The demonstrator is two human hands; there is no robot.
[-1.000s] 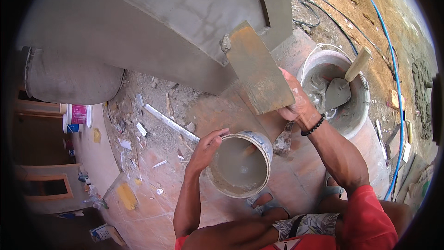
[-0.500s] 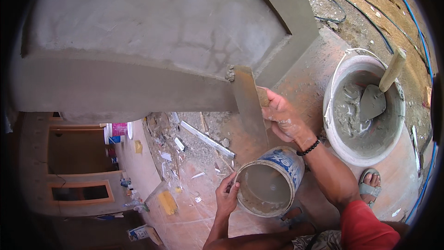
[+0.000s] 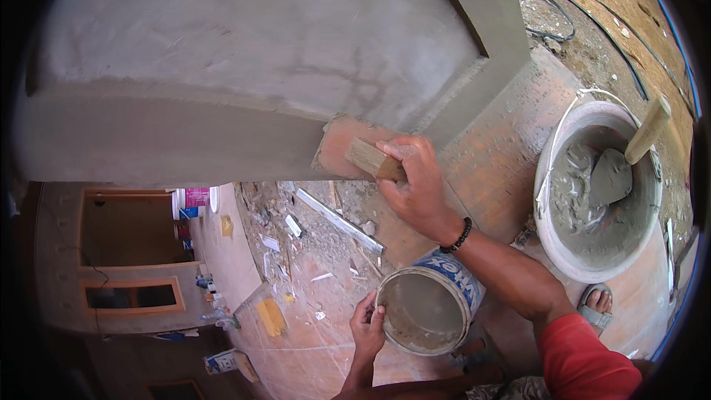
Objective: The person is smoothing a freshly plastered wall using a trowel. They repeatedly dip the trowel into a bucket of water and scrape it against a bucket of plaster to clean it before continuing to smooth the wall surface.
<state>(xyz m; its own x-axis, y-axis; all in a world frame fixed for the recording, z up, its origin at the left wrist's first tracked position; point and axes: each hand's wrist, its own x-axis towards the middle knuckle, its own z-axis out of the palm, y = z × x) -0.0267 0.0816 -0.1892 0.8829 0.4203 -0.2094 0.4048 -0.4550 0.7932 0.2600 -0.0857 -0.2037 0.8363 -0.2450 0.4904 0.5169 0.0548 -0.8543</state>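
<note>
My right hand (image 3: 418, 191) is closed round the wooden grip of a plastering float (image 3: 331, 147). The float's mortar-smeared blade lies against a band of wet grey plaster (image 3: 185, 137), close to its lower edge. Below, my left hand (image 3: 368, 326) grips the rim of a small blue-and-white bucket (image 3: 465, 278), thumb at the edge. Thin grey slurry or cloudy water shows inside that bucket, which is tipped so its mouth faces me. To the right stands a large pale bucket (image 3: 545, 233) of grey mortar, a trowel (image 3: 612, 178) stuck in it, wooden handle up.
A smooth grey plastered panel (image 3: 222, 37) fills the upper left. Rubble and a pale metal strip (image 3: 339, 220) lie on the floor below it. A yellow sponge-like block (image 3: 271, 317) is nearby. Dark cables (image 3: 585, 18) curl over sandy ground at upper right.
The float has swung from a steep tilt to lie against the plaster band, and has moved left with my right hand. My left hand keeps its hold on the small bucket.
</note>
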